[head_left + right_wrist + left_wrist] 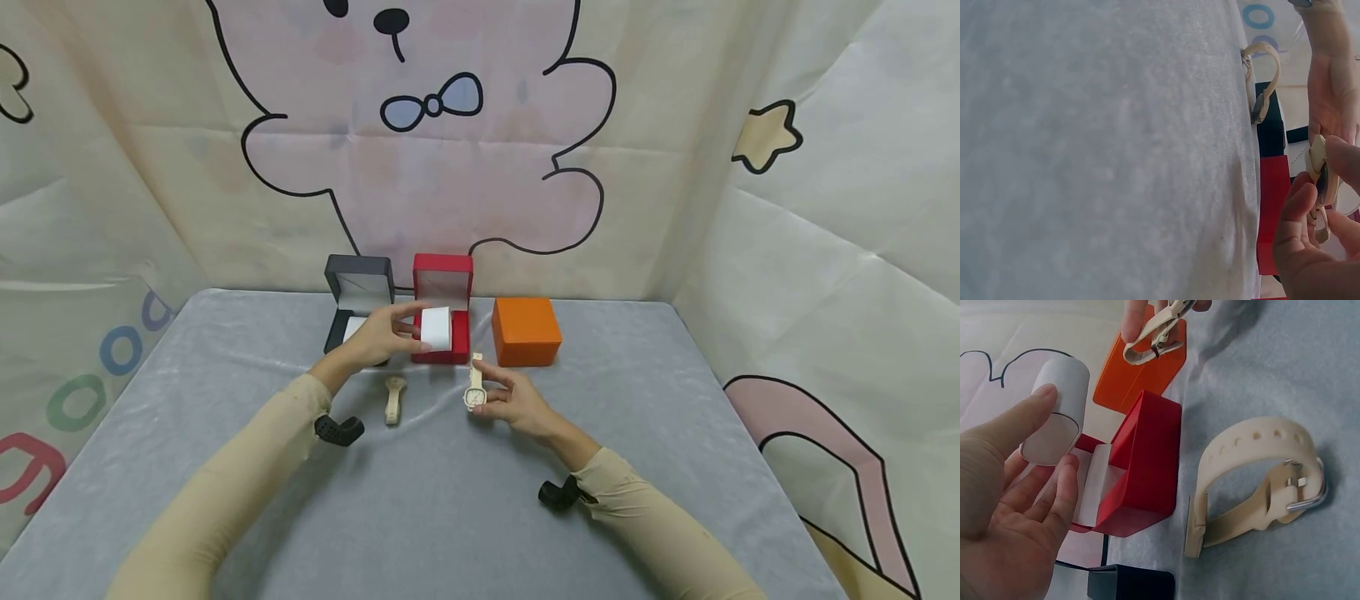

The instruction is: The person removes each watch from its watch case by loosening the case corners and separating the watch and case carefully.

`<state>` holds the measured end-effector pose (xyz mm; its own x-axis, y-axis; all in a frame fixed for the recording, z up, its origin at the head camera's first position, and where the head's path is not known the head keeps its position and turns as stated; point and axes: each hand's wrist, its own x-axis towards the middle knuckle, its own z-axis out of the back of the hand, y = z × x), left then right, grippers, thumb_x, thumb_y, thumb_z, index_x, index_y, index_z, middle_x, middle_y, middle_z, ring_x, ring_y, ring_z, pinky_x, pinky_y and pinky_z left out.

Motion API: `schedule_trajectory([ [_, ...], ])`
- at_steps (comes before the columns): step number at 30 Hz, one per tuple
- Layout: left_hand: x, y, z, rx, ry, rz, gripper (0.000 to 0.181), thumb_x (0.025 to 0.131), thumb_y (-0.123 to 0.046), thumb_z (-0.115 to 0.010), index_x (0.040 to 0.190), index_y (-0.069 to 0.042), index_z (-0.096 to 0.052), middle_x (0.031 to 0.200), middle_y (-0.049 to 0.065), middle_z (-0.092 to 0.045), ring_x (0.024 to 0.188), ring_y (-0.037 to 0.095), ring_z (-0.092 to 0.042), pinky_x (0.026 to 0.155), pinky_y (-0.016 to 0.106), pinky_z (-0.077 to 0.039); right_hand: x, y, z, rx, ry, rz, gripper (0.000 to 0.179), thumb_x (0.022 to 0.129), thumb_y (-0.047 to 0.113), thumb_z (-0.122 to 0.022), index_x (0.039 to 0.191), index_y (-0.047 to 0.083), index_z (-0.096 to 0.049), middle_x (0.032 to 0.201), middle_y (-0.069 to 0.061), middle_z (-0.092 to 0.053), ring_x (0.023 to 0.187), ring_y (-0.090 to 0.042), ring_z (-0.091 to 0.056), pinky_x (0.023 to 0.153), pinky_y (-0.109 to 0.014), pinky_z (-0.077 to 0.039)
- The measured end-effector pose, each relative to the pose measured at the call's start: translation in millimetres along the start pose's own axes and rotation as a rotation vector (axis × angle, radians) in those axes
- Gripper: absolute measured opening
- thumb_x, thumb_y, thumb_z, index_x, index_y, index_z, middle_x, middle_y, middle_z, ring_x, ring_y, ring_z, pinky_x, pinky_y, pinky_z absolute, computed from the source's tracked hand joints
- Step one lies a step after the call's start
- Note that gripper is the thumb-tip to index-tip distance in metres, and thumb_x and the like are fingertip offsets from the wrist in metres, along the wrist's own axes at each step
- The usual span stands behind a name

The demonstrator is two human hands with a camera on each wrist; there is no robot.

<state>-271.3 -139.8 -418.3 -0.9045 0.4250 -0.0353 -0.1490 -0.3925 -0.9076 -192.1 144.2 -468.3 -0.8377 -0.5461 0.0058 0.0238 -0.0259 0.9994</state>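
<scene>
My left hand pinches a white watch cushion between thumb and fingers, just over the open red watch box. The left wrist view shows the rounded cushion tilted, with the box's white-lined inside beyond the fingertips. In front of the boxes, my right hand holds a cream-strapped watch by thumb and fingers, its square pale dial facing up. Its strap hangs as a buckled loop in the left wrist view. A second cream watch lies on the table between the hands, its strap buckled.
Left of the red box stands an open dark box with something white inside, partly behind my left hand. A closed orange box stands to the right. Grey cloth covers the table; a printed curtain hangs behind it.
</scene>
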Motion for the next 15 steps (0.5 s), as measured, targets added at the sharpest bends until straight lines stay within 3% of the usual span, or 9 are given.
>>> schedule_trajectory([
  [11, 14.2, 5.4, -0.9, 0.058, 0.008, 0.024, 0.079, 0.085, -0.014, -0.082, 0.154, -0.013, -0.043, 0.152, 0.015, -0.048, 0.117, 0.034, -0.064, 0.097, 0.044, -0.055, 2.8, -4.1, -1.1, -0.058, 0.01, -0.053, 0.08, 0.088, -0.012, -0.068, 0.158, 0.001, -0.03, 0.155, -0.027, -0.037, 0.083, -0.002, -0.066, 0.07, -0.016, -0.05],
  [15, 17.2, 6.7, -1.1, 0.061, 0.009, 0.04, 0.08, 0.085, -0.014, -0.082, 0.154, -0.014, -0.042, 0.151, 0.015, -0.049, 0.115, 0.033, -0.065, 0.095, 0.041, -0.055, 1.9, -4.6, -0.5, -0.055, 0.011, -0.047, 0.08, 0.088, -0.013, -0.067, 0.158, 0.0, -0.029, 0.144, -0.032, -0.044, 0.083, -0.002, -0.066, 0.07, -0.016, -0.05],
])
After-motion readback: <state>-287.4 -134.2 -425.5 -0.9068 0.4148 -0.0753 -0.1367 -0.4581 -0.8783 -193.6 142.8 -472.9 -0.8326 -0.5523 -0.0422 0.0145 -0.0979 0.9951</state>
